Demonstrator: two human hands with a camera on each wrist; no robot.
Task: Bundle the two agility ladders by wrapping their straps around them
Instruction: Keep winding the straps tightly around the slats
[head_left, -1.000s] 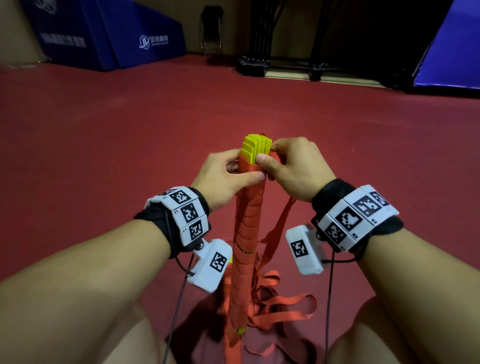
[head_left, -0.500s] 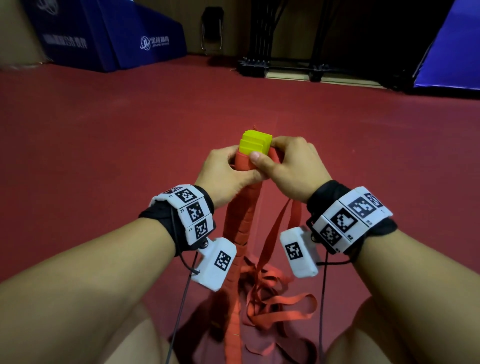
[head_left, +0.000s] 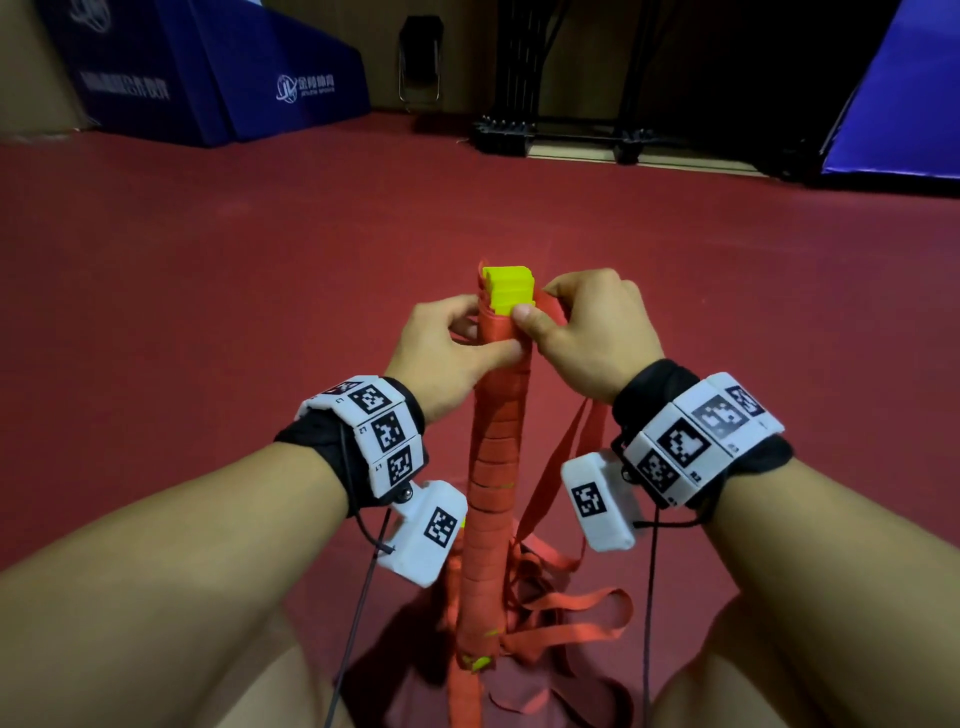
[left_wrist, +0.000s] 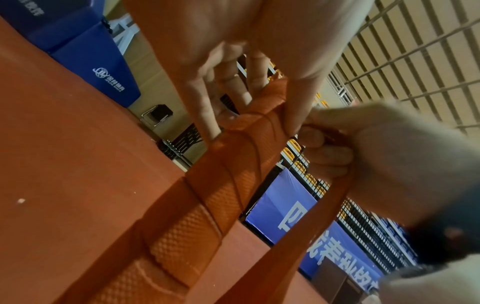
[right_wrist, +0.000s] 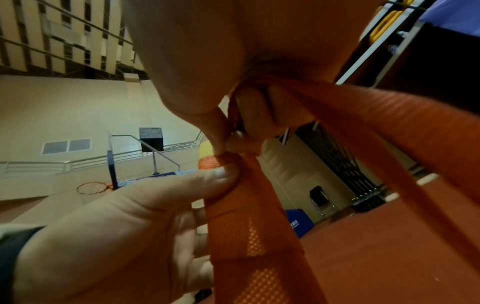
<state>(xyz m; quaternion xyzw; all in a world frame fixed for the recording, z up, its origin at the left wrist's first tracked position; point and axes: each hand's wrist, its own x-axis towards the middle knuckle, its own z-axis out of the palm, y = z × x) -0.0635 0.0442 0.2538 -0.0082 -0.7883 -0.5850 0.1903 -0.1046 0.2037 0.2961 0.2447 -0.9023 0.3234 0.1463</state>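
A stack of yellow ladder rungs (head_left: 508, 289) stands upright between my knees, wound from bottom to top in orange strap (head_left: 493, 467). My left hand (head_left: 452, 348) grips the wrapped bundle (left_wrist: 228, 181) just under its top, thumb across the front. My right hand (head_left: 582, 332) pinches the loose strap (right_wrist: 389, 144) against the top of the bundle, its thumb on the wrap. From that hand the free strap (head_left: 566, 457) hangs down to a loose pile of orange webbing (head_left: 566, 613) on the floor.
Red sports floor (head_left: 208, 291) spreads all around. Blue padded mats (head_left: 218, 73) stand far left and a blue mat (head_left: 904, 104) far right. A folding chair (head_left: 420, 62) and a black rack base (head_left: 566, 135) sit at the back wall.
The bundle's top has tilted away from me and the rung ends now face forward. My right hand has shifted over the top with the strap; both hands stay at the top.
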